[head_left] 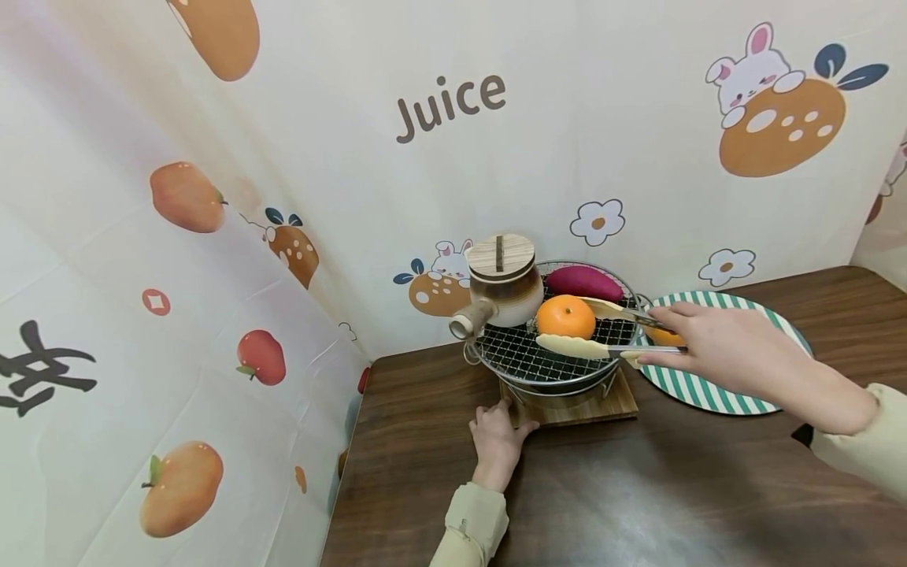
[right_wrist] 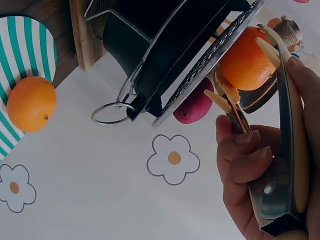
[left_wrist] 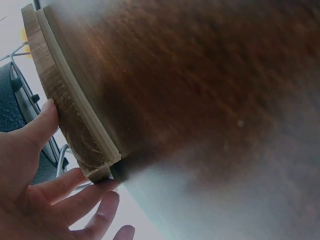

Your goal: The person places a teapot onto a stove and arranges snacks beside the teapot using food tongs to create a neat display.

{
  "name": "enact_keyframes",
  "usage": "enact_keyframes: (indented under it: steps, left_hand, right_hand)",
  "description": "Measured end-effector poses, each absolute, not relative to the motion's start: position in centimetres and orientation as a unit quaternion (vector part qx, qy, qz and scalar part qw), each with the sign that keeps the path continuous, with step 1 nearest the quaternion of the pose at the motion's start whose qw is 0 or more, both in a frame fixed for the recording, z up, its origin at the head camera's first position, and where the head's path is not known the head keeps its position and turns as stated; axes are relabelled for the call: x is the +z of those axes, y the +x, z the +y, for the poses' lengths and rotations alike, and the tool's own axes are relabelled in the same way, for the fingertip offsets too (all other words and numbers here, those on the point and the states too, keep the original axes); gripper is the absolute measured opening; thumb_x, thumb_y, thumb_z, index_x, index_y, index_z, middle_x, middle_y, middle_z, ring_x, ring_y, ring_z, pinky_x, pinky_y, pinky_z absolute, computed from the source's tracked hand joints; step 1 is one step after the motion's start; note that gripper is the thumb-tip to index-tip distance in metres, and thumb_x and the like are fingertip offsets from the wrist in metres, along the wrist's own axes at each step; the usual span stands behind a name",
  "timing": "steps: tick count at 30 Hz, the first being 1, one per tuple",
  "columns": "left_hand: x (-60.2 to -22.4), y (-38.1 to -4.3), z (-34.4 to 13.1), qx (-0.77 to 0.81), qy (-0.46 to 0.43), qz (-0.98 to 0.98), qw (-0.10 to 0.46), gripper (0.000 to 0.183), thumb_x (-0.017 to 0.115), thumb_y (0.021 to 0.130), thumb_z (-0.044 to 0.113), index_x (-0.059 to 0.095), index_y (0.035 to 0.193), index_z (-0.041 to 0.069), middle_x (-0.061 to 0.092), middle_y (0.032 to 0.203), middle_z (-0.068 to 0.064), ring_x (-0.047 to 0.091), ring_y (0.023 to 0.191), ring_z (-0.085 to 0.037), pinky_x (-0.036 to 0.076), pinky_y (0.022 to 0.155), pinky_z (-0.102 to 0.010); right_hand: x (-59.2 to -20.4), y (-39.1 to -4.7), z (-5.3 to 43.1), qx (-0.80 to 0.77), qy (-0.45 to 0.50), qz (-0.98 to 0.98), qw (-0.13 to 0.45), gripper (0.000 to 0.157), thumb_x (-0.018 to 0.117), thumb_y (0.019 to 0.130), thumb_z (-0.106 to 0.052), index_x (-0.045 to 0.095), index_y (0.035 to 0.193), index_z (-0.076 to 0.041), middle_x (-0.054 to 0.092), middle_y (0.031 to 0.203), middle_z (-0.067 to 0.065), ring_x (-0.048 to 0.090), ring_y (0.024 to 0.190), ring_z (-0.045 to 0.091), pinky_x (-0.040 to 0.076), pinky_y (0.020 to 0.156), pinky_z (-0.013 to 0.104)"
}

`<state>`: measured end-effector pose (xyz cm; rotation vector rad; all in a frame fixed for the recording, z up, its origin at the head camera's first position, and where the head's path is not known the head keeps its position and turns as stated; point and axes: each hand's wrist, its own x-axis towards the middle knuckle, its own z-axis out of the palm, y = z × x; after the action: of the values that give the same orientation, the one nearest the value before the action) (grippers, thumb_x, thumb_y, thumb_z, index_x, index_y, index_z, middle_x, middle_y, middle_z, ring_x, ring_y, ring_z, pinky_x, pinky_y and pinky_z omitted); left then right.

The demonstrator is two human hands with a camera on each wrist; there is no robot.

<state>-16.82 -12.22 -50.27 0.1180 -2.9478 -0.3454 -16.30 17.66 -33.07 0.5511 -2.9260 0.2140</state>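
My right hand grips a pair of tongs with cream-coloured tips. Those tips lie on either side of an orange, right over the black mesh of a round tabletop grill. Low at the front, my left hand holds the left corner of the wooden board beneath the grill. In the left wrist view its thumb presses one edge of the board and the fingers bend round the corner. A purple sweet potato lies at the back of the mesh.
A side-handled teapot with a wooden lid stands on the grill's left part. Right of the grill, a green-and-white striped plate bears another orange. A printed cloth hangs behind the brown wooden table.
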Motion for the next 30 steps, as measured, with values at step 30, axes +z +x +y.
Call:
enact_keyframes:
  steps: [30]
  left_hand:
    - [-50.48, -16.77, -12.17, -0.122, 0.04, -0.987, 0.102, 0.057, 0.08, 0.066, 0.052, 0.071, 0.108, 0.015, 0.075, 0.099, -0.004, 0.057, 0.085, -0.025, 0.044, 0.076, -0.041]
  right_hand:
    - [-33.38, -16.73, 16.93, 0.085, 0.18, -0.978, 0.069, 0.082, 0.054, 0.083, -0.07, 0.058, 0.131, -0.003, 0.059, 0.127, 0.027, 0.069, 0.082, 0.031, 0.037, 0.045, 0.027]
